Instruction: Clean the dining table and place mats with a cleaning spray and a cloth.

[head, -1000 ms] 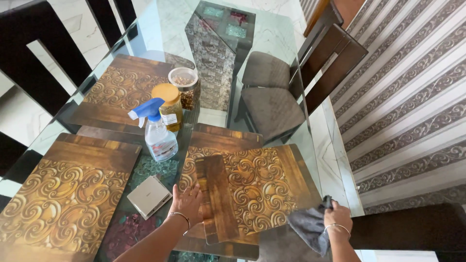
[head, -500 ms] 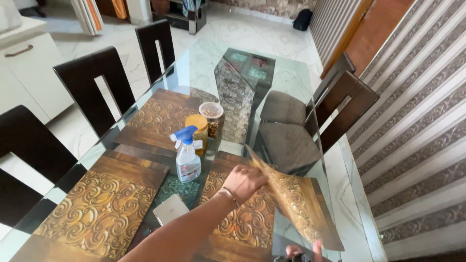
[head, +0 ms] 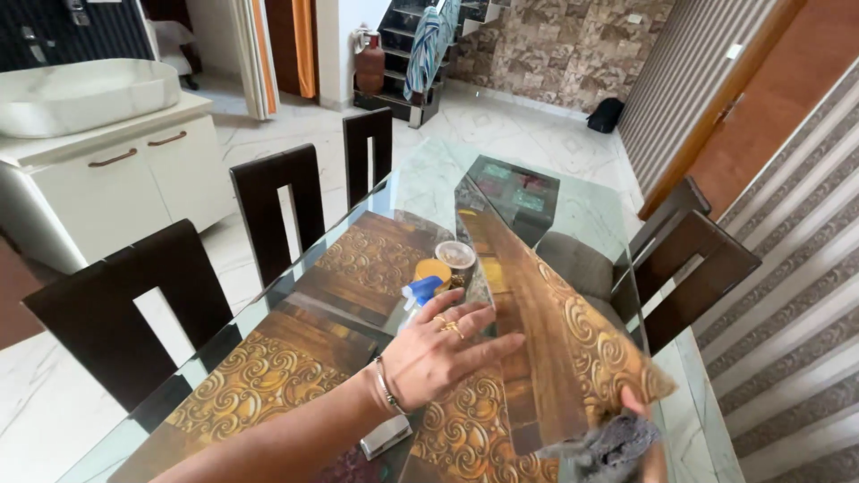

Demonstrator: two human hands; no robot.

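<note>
A brown placemat (head: 573, 322) with gold swirls is lifted off the glass table (head: 420, 179) and stands tilted on edge. My left hand (head: 443, 353) lies flat against its left side, fingers spread, a bracelet on the wrist. At the bottom right, under the mat's lower corner, my right hand (head: 642, 443) grips a grey cloth (head: 608, 447); most of the hand is cut off by the frame. More mats (head: 474, 429) lie beneath the raised one.
A spray bottle with a blue head (head: 419, 292), an orange-lidded jar (head: 433, 268) and a clear-lidded jar (head: 455, 255) stand mid-table. A small white box (head: 386, 436) lies near my wrist. Dark chairs (head: 134, 313) line both sides; a white sink cabinet (head: 116, 179) stands far left.
My left hand lifted the top placemat off the stack and swung it upright. The camera tilted up, showing more of the room. The right hand kept the cloth.
</note>
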